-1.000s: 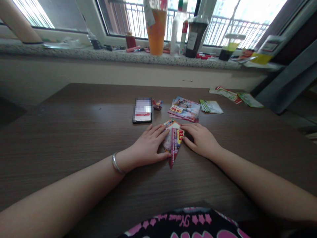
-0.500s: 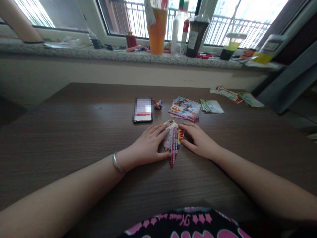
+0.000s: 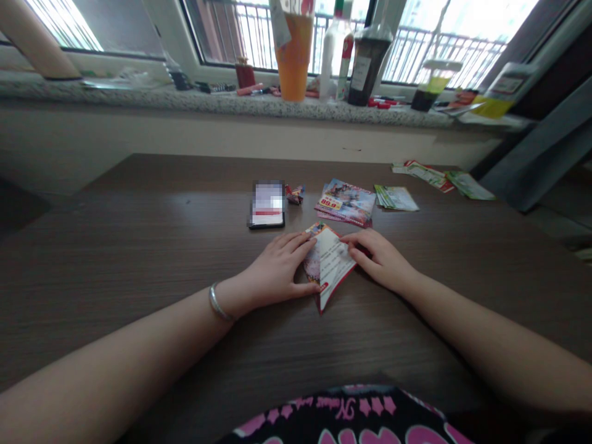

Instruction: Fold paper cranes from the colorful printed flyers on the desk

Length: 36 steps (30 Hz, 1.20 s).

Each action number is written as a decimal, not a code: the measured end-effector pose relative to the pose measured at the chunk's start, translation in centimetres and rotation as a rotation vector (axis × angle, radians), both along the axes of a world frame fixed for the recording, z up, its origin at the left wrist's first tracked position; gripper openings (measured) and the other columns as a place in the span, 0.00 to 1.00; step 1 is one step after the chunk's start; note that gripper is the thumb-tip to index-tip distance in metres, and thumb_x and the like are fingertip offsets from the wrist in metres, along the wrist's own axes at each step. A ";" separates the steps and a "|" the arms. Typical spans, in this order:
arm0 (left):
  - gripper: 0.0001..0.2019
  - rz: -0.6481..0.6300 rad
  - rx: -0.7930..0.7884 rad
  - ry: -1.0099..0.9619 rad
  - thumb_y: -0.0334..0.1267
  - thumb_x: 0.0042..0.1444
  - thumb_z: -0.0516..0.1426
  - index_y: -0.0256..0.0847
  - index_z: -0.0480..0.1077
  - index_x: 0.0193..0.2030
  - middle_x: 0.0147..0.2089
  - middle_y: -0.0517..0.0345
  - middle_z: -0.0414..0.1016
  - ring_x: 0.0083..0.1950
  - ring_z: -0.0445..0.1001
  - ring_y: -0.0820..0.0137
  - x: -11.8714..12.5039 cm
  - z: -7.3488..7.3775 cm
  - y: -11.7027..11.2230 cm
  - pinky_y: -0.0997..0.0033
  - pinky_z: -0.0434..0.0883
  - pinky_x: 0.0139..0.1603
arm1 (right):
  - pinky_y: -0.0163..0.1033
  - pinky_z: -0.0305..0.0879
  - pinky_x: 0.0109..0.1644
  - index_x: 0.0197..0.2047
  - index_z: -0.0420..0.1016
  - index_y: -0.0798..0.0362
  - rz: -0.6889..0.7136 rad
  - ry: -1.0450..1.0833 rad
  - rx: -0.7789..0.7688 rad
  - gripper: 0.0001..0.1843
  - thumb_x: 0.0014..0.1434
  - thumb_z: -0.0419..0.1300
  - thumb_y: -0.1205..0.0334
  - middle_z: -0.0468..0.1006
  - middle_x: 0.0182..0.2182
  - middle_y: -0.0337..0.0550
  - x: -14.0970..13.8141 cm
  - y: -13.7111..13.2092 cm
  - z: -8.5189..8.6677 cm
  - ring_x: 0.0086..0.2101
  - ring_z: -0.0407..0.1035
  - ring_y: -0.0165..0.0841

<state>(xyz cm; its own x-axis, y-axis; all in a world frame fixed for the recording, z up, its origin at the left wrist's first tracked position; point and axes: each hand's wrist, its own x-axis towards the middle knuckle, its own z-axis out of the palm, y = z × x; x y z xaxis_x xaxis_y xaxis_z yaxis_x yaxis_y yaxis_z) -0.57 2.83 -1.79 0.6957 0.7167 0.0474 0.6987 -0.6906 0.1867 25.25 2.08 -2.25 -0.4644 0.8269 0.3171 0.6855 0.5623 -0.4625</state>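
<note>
A folded colour leaflet (image 3: 329,265) lies on the dark wooden table (image 3: 139,246), pointed toward me, its right flap turned out to show a pale side. My left hand (image 3: 276,273) lies flat on the leaflet's left half, fingers stretched out and pressing it down. My right hand (image 3: 380,258) is at the right edge, fingertips pinching the lifted flap. A silver bangle (image 3: 216,304) is on my left wrist.
Behind the leaflet lie a phone (image 3: 267,205), a small folded paper piece (image 3: 295,194), a stack of colour leaflets (image 3: 346,201) and green leaflets (image 3: 395,197). More flyers (image 3: 435,176) sit at the far right. Cups and bottles (image 3: 292,49) crowd the windowsill.
My right hand has unfolded the leaflet's right flap outward, so its pale inner side now shows. The left hand has stayed pressed in place.
</note>
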 end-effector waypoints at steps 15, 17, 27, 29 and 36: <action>0.40 -0.002 -0.117 -0.242 0.54 0.54 0.58 0.40 0.48 0.69 0.68 0.44 0.54 0.67 0.54 0.54 -0.3 -0.3 0.4 0.53 0.54 0.67 | 0.56 0.55 0.63 0.55 0.71 0.49 0.205 -0.198 0.088 0.23 0.57 0.61 0.56 0.70 0.57 0.47 0.4 -0.1 -0.1 0.58 0.59 0.43; 0.37 0.010 -0.141 -0.359 0.49 0.57 0.57 0.40 0.48 0.69 0.66 0.44 0.57 0.65 0.57 0.56 -0.4 -0.5 0.6 0.54 0.57 0.66 | 0.56 0.55 0.63 0.56 0.71 0.50 0.202 -0.218 0.091 0.23 0.57 0.60 0.56 0.70 0.58 0.46 0.4 -0.2 -0.1 0.58 0.59 0.43; 0.14 0.071 -0.020 -0.616 0.40 0.64 0.50 0.39 0.69 0.51 0.38 0.55 0.73 0.41 0.70 0.68 -0.8 0.4 1.0 0.63 0.67 0.47 | 0.55 0.58 0.61 0.59 0.69 0.51 0.189 -0.299 0.117 0.25 0.59 0.58 0.55 0.70 0.58 0.46 0.4 -0.6 0.2 0.58 0.59 0.44; 0.12 -0.002 0.066 -0.499 0.40 0.65 0.49 0.40 0.73 0.43 0.34 0.57 0.74 0.38 0.69 0.68 -1.0 0.7 0.9 0.63 0.65 0.45 | 0.56 0.59 0.61 0.59 0.69 0.51 0.182 -0.310 0.125 0.25 0.59 0.58 0.55 0.70 0.58 0.45 0.4 -0.6 0.2 0.58 0.59 0.45; 0.11 -0.234 0.290 -0.143 0.42 0.63 0.52 0.46 0.74 0.46 0.38 0.56 0.74 0.39 0.69 0.67 -0.9 0.8 0.3 0.62 0.61 0.46 | 0.55 0.59 0.60 0.59 0.69 0.52 0.169 -0.313 0.157 0.25 0.59 0.59 0.56 0.72 0.56 0.47 0.5 -0.4 0.1 0.57 0.60 0.45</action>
<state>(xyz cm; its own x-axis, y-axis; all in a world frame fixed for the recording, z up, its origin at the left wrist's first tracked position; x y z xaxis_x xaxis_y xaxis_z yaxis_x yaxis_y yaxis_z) -1.44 3.18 -0.99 0.8106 0.4819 0.3327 0.4971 -0.8666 0.0441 25.76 1.68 -2.17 -0.6841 0.6832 0.2555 0.6716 0.7266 -0.1449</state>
